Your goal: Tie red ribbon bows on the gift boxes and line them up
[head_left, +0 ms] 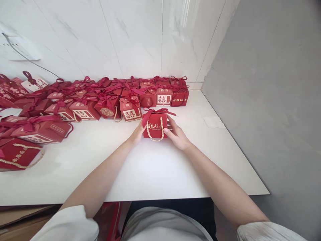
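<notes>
Between my two hands is a small red gift box [155, 124] with gold lettering, a dark red ribbon bow on top and a twisted cream-gold cord handle hanging over its front. My left hand [137, 133] presses against its left side, fingers partly hidden behind the box. On the right side, my right hand [177, 134] grips it with the thumb at the front edge and the fingers along the side. The box is upright at the white table [155, 170], just in front of the row of similar boxes. Whether its base touches the tabletop is hard to tell.
Rows of red gift boxes with bows [85, 108] line the wall and spread left. A box with a cord handle [21, 154] lies at the near left. A whitish flat piece [214, 122] lies at right. A grey panel [271, 93] bounds the right side; cardboard [22, 217] shows below.
</notes>
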`<act>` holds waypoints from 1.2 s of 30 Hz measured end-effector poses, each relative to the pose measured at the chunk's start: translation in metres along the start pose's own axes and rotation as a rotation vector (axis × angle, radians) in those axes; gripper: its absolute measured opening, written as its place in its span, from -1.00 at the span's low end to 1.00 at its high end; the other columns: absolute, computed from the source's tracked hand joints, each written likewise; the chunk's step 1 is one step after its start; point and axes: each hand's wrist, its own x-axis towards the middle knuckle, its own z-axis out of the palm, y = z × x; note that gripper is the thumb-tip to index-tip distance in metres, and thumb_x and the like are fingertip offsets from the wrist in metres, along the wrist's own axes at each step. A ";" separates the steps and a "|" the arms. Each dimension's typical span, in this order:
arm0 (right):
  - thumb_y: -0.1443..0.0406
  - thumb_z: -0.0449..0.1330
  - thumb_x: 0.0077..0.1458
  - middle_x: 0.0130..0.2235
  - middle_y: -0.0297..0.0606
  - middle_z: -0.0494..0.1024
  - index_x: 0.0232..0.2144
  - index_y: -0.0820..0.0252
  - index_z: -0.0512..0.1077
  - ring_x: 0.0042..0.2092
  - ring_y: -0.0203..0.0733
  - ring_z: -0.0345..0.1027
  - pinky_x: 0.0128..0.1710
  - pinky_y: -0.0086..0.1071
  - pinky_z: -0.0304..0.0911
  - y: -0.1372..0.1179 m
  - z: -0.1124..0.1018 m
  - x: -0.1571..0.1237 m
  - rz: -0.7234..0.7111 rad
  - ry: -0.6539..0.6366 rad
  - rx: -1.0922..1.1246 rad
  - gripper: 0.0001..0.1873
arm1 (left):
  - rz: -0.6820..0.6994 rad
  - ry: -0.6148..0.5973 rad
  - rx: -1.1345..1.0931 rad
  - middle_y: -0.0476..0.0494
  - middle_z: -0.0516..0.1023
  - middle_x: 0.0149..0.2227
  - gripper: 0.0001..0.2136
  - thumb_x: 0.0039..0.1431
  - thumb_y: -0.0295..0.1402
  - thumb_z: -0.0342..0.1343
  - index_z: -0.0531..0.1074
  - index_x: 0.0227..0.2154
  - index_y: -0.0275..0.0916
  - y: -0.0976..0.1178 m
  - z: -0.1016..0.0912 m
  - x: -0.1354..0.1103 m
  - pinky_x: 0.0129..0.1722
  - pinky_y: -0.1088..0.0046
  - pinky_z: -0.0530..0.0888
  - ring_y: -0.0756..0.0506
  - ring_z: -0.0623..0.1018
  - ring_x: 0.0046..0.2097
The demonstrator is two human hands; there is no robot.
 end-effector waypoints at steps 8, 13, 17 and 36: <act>-0.13 0.15 0.18 0.26 -0.01 0.35 0.40 0.05 -0.07 0.05 0.04 0.44 0.05 -0.04 0.38 0.003 0.002 0.001 0.010 0.014 -0.002 -0.09 | -0.045 0.013 -0.035 -0.14 0.21 0.38 -0.30 0.26 0.10 0.00 0.10 0.37 -0.10 0.006 0.004 0.003 0.36 0.13 0.21 -0.30 0.18 0.40; -0.13 0.14 0.17 0.25 0.00 0.36 0.40 0.06 -0.05 0.05 0.04 0.44 0.05 -0.02 0.38 0.002 0.002 0.001 0.015 0.023 -0.003 -0.09 | -0.043 0.030 -0.019 -0.12 0.18 0.39 -0.30 0.26 0.10 0.00 0.08 0.38 -0.09 0.007 0.005 0.002 0.38 0.15 0.17 -0.27 0.17 0.40; -0.14 0.14 0.17 0.24 -0.01 0.37 0.40 0.06 -0.06 0.02 0.02 0.46 0.02 -0.05 0.40 0.003 0.001 0.001 0.012 0.025 -0.010 -0.09 | -0.040 0.019 -0.031 -0.13 0.18 0.39 -0.30 0.28 0.08 -0.01 0.07 0.38 -0.09 0.006 0.005 0.002 0.38 0.15 0.16 -0.27 0.17 0.41; -0.14 0.15 0.16 0.25 0.00 0.36 0.40 0.07 -0.05 0.02 0.03 0.45 0.03 -0.04 0.40 0.003 0.002 0.001 0.028 0.027 -0.002 -0.08 | -0.081 0.029 -0.015 -0.18 0.19 0.38 -0.27 0.26 0.11 -0.01 0.05 0.39 -0.14 0.008 0.005 0.001 0.40 0.13 0.11 -0.27 0.14 0.42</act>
